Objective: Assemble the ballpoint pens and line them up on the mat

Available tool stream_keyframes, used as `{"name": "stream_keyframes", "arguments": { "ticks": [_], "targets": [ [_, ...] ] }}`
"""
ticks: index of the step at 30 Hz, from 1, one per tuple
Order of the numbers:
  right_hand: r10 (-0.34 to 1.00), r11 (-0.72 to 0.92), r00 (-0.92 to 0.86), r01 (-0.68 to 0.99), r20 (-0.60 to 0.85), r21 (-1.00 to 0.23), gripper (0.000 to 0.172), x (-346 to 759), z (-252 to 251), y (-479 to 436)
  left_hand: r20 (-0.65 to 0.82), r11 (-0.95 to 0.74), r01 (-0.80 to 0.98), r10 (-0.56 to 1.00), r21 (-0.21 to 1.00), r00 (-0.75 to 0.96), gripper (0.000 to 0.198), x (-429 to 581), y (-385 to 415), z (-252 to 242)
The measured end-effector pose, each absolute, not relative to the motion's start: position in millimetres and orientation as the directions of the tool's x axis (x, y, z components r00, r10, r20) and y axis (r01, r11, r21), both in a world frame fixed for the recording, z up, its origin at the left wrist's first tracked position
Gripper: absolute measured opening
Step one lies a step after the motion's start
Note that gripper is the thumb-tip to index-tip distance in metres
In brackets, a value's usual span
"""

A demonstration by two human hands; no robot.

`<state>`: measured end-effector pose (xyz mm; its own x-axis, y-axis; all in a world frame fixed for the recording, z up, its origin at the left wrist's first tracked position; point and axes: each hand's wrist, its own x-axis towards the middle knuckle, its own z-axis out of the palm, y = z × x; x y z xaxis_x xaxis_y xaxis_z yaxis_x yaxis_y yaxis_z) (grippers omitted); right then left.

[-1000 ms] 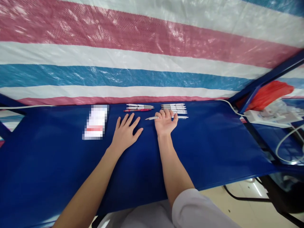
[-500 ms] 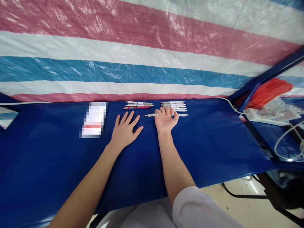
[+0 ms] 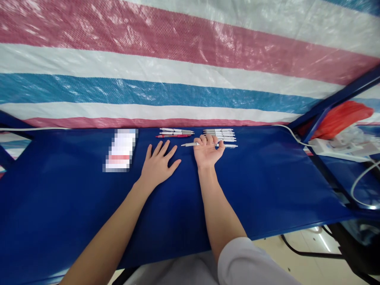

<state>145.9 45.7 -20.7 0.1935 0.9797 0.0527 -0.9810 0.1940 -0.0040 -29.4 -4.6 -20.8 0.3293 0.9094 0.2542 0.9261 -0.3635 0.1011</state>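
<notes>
Curling fingers evenly should steady the white pen (image 3: 188,145); it crosses at the palm-up right hand (image 3: 207,155), tip leftward, fingers bent, actual grip can't tell; left hand (image 3: 156,166) spread flat on counter (image 3: 267,186), near red pen (image 3: 175,136)

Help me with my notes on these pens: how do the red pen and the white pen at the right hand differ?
The red pen is mostly red; the white pen is pale. The red pen lies uncovered beside other pens, while the white pen is partly hidden by the right hand. Both are slim and run roughly sideways.
</notes>
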Motion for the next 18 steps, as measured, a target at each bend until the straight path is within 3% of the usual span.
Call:
{"name": "stream_keyframes", "arguments": {
  "ticks": [6,18],
  "targets": [
    [0.973,0.231,0.227,-0.966,0.043,-0.113,0.027,145.3,-20.7,46.4,0.254,-0.366,0.925,0.909,0.103,0.331,0.055,-29.7,-4.1,-21.8],
    [0.970,0.240,0.236,-0.967,0.059,-0.088,0.024,145.2,-21.1,45.8,0.260,-0.365,0.922,0.910,0.127,0.324,0.054,-30.5,-3.8,-24.1]
  ]
}}
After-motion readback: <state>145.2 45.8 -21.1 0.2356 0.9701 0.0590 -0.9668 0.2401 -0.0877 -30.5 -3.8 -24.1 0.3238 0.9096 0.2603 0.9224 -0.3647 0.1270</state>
